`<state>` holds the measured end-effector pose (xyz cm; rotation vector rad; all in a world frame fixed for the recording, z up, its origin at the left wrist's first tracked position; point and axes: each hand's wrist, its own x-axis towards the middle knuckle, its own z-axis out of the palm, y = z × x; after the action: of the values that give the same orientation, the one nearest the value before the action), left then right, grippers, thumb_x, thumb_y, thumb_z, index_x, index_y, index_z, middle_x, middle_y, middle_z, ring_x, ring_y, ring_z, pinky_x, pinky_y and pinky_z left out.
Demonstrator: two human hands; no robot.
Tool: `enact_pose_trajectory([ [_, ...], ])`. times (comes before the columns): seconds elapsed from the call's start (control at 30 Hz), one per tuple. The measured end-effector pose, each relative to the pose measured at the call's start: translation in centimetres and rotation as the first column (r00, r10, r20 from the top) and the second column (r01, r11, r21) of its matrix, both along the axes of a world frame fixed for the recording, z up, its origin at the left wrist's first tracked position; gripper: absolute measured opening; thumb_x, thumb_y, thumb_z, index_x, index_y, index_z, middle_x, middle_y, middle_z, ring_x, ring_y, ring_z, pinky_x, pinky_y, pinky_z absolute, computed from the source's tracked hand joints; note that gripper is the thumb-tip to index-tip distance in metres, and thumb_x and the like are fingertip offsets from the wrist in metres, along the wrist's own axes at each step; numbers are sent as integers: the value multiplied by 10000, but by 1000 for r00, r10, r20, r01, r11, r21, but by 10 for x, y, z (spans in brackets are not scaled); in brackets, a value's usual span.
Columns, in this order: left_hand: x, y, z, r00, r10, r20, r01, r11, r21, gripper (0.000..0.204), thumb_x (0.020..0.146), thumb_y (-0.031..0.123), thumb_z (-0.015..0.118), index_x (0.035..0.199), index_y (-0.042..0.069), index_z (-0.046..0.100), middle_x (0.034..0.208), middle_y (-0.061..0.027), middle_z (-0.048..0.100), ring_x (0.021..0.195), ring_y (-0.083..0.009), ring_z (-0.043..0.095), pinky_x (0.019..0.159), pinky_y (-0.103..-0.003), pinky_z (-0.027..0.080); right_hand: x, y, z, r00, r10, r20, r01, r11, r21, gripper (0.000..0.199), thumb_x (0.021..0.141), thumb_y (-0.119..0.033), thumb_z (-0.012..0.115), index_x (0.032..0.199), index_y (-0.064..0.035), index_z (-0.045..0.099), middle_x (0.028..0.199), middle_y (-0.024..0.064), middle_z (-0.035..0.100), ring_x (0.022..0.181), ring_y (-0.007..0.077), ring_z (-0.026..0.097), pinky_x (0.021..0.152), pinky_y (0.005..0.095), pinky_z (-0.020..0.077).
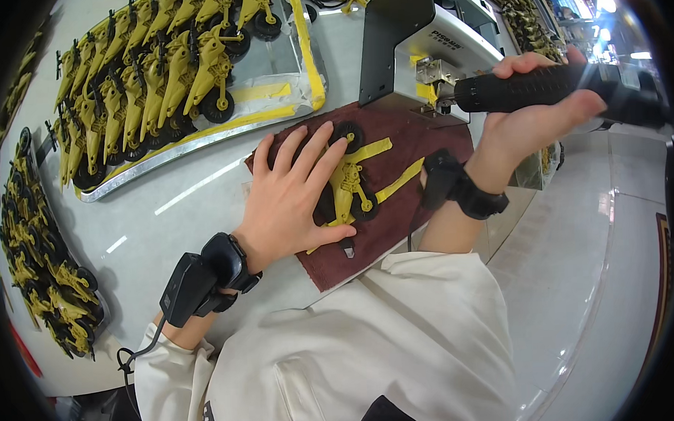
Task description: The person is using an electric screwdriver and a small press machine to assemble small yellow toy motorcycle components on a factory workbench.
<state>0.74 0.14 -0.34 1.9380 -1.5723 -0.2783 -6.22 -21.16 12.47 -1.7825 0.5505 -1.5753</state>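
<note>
My right hand (523,133) is wrapped round a black electric screwdriver (511,89) at the upper right. Its tip is at the metal outlet (440,73) of a white and black box that looks like a screw feeder (413,48). My left hand (288,190) lies with spread fingers over a yellow toy vehicle part (345,184) with black wheels, partly hidden under the palm. That part rests on a maroon cloth (449,132). Yellow tape strips (400,180) lie on the cloth beside it. A small dark piece with a silvery end (347,247) is near my left thumb.
At the upper left, a tray (201,137) edged with yellow tape holds rows of several yellow, black-wheeled parts. Another tray (50,272) of similar parts stands at the far left. More yellow parts (519,18) lie behind the feeder. The table's edge runs along my front and right.
</note>
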Motion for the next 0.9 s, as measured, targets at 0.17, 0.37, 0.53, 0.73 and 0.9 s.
enact_pose_trajectory([
  [0.17,2,-1,-2,1000,-5,-14,5,1000,-26,993,562,568,742,1363,93,396,1423,-120,360,1269,-341,344,1057,-525,207,-36,30,-13,801,571,182,-595,793,132,852,794,-755,427,1181,3,381,642,155,554,467,239,517,441,352,450],
  [0.37,-1,4,-5,1000,10,-3,-10,999,-31,1006,550,561,750,1366,96,388,1426,-109,361,1269,-333,354,1064,-517,211,-63,108,-41,571,764,301,-813,577,76,1043,698,-768,546,1310,11,216,792,219,585,588,322,580,564,435,478],
  [0.53,-1,5,-7,1000,4,-17,-5,998,-55,971,581,530,763,1358,80,392,1407,-126,370,1260,-334,356,1066,-523,212,-70,104,-48,470,865,173,-883,458,105,949,719,-554,708,1322,-16,211,960,283,581,748,359,601,699,480,484],
  [0.73,1,0,-6,1000,6,-31,-8,997,-73,969,538,463,753,1361,98,395,1422,-116,370,1266,-324,369,1072,-505,207,-51,109,-59,497,867,37,-864,491,112,901,731,-670,583,1249,7,290,821,207,569,586,292,555,566,398,471],
  [0.9,7,15,-9,997,77,-3,-77,993,-89,950,557,500,741,1328,50,418,1403,-176,383,1263,-352,379,1058,-509,209,-32,124,-65,528,849,-36,-849,528,18,878,706,-697,592,1153,23,362,742,170,587,520,264,560,478,371,473],
])
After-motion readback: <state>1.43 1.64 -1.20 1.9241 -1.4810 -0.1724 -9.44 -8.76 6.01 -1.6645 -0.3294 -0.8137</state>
